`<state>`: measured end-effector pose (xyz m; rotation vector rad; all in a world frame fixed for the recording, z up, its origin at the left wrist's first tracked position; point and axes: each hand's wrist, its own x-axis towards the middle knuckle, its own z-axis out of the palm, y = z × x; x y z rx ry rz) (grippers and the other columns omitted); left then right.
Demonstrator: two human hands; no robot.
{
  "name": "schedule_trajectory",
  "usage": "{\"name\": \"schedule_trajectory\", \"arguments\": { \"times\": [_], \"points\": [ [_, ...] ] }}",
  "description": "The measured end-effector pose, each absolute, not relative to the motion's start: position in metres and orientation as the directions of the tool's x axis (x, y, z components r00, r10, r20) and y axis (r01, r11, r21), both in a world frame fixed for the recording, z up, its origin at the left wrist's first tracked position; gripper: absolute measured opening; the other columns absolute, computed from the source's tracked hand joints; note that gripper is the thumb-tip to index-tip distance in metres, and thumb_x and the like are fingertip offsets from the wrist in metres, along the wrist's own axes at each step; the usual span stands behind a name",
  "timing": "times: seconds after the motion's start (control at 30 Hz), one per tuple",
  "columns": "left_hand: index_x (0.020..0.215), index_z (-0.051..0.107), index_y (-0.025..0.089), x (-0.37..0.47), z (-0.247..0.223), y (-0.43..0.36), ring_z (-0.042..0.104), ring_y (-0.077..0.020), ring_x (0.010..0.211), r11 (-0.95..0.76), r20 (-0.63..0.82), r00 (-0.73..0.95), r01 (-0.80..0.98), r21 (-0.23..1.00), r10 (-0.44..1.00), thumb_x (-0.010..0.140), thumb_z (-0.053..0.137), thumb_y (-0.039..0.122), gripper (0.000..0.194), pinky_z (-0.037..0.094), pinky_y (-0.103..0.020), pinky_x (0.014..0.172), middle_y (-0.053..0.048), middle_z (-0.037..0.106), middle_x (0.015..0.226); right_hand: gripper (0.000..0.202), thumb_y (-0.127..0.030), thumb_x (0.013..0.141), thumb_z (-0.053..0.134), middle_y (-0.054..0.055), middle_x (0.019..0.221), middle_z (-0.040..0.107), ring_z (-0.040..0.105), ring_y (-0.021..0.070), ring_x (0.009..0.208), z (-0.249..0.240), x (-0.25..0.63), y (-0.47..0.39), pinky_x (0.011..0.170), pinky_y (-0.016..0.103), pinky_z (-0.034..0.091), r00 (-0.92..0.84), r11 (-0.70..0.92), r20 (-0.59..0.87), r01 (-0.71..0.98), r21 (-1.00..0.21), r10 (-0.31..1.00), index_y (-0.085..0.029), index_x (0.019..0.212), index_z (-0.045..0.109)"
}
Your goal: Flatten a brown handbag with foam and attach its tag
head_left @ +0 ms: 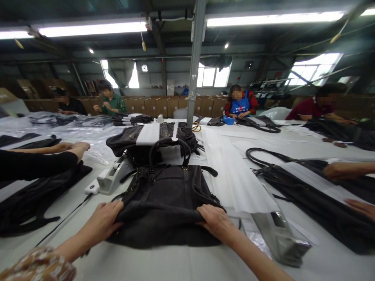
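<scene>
A dark grey handbag point(168, 191) lies on the white table right in front of me, its looped handles pointing away. My left hand point(107, 218) grips the bag's left side near the bottom, fingers wrapped over the fabric. On the opposite side my right hand point(215, 220) holds the bag the same way, thumb underneath. Between the two hands the lower part of the bag bulges in a fold. Just behind it rests a stack of similar bags point(123, 137), the top one wrapped with a white paper band point(148, 134).
White foam sheets point(234, 168) lie right of the bag. Tape dispensers stand at the left point(113, 175) and right point(283, 238). Co-workers' hands point(79, 147) are close on the left, and others point(340, 170) handle a bag on the right. A metal post point(195, 62) rises behind.
</scene>
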<state>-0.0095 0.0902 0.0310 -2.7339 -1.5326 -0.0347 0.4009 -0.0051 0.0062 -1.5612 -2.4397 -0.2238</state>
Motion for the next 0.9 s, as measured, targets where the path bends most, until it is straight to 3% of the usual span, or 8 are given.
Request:
{"name": "schedule_trajectory", "arguments": {
  "times": [0.1, 0.2, 0.33, 0.47, 0.57, 0.67, 0.77, 0.9],
  "points": [
    [0.125, 0.051, 0.024, 0.012, 0.066, 0.086, 0.042, -0.0348, 0.124, -0.604, 0.097, 0.608, 0.794, -0.069, 0.788, 0.065, 0.072, 0.044, 0.067, 0.015, -0.062, 0.109, -0.010, 0.058, 0.120, 0.041, -0.028, 0.081, 0.069, 0.001, 0.089, 0.060, 0.057, 0.0178, 0.080, 0.011, 0.400, -0.005, 0.069, 0.028, 0.040, -0.399, 0.412, 0.221, 0.911, -0.019, 0.890, -0.022, 0.116, 0.050],
    [0.141, 0.037, 0.027, 0.040, 0.076, 0.079, 0.044, -0.0322, 0.122, -0.653, 0.100, 0.661, 0.750, -0.107, 0.743, 0.054, 0.080, 0.047, 0.099, 0.016, -0.056, 0.112, -0.011, 0.055, 0.125, 0.050, -0.028, 0.081, 0.068, 0.001, 0.093, 0.059, 0.056, 0.0176, 0.081, 0.020, 0.400, -0.007, 0.070, 0.028, 0.039, -0.396, 0.404, 0.177, 0.914, -0.015, 0.901, -0.025, 0.125, 0.046],
    [0.140, 0.042, 0.021, 0.061, 0.058, 0.075, 0.045, -0.0331, 0.123, -0.633, 0.060, 0.645, 0.760, -0.149, 0.761, 0.055, 0.080, 0.040, 0.095, 0.022, -0.052, 0.111, -0.016, 0.051, 0.133, 0.041, -0.033, 0.080, 0.068, 0.002, 0.095, 0.058, 0.054, 0.0185, 0.083, 0.043, 0.395, -0.013, 0.069, 0.030, 0.039, -0.385, 0.388, 0.122, 0.922, -0.002, 0.915, -0.025, 0.117, 0.050],
    [0.139, 0.043, 0.022, 0.061, 0.042, 0.069, 0.041, -0.0311, 0.128, -0.684, 0.060, 0.703, 0.705, -0.188, 0.708, 0.062, 0.076, 0.028, 0.084, 0.012, -0.054, 0.114, -0.014, 0.048, 0.139, 0.052, -0.058, 0.071, 0.069, 0.005, 0.101, 0.057, 0.052, 0.0221, 0.090, 0.069, 0.376, -0.020, 0.077, 0.035, 0.040, -0.408, 0.413, 0.106, 0.910, -0.029, 0.907, -0.021, 0.104, 0.054],
    [0.142, 0.037, 0.025, 0.052, 0.039, 0.065, 0.038, -0.0347, 0.129, -0.674, 0.109, 0.702, 0.708, -0.211, 0.704, 0.055, 0.081, 0.033, 0.099, 0.008, -0.058, 0.113, -0.015, 0.045, 0.141, 0.057, -0.062, 0.067, 0.071, 0.005, 0.099, 0.057, 0.052, 0.0230, 0.089, 0.074, 0.359, -0.020, 0.075, 0.036, 0.041, -0.420, 0.422, 0.057, 0.906, -0.032, 0.906, -0.020, 0.101, 0.054],
    [0.143, 0.033, 0.035, 0.036, 0.035, 0.070, 0.043, -0.0385, 0.123, -0.639, 0.129, 0.675, 0.733, -0.233, 0.727, 0.043, 0.087, 0.036, 0.114, 0.019, -0.060, 0.109, -0.014, 0.047, 0.138, 0.058, -0.061, 0.062, 0.075, 0.005, 0.096, 0.059, 0.053, 0.0234, 0.088, 0.067, 0.352, -0.013, 0.069, 0.033, 0.041, -0.391, 0.391, 0.004, 0.920, -0.037, 0.920, -0.021, 0.099, 0.055],
    [0.143, 0.034, 0.032, 0.013, 0.027, 0.087, 0.057, -0.0329, 0.102, -0.641, 0.084, 0.664, 0.743, -0.195, 0.743, 0.051, 0.084, 0.036, 0.105, 0.042, -0.048, 0.092, -0.013, 0.058, 0.120, 0.046, -0.058, 0.067, 0.073, 0.002, 0.094, 0.060, 0.054, 0.0206, 0.087, 0.055, 0.355, -0.002, 0.063, 0.029, 0.038, -0.393, 0.392, -0.007, 0.918, -0.055, 0.919, -0.022, 0.093, 0.056],
    [0.120, 0.057, 0.023, -0.009, 0.015, 0.114, 0.061, -0.0226, 0.088, -0.705, 0.085, 0.703, 0.709, -0.014, 0.706, 0.076, 0.068, 0.043, 0.049, 0.046, -0.031, 0.078, -0.006, 0.065, 0.098, 0.029, -0.049, 0.081, 0.064, 0.001, 0.091, 0.061, 0.054, 0.0179, 0.084, 0.039, 0.363, 0.006, 0.060, 0.027, 0.035, -0.421, 0.422, 0.029, 0.905, -0.052, 0.907, -0.023, 0.090, 0.057]
  ]
}}
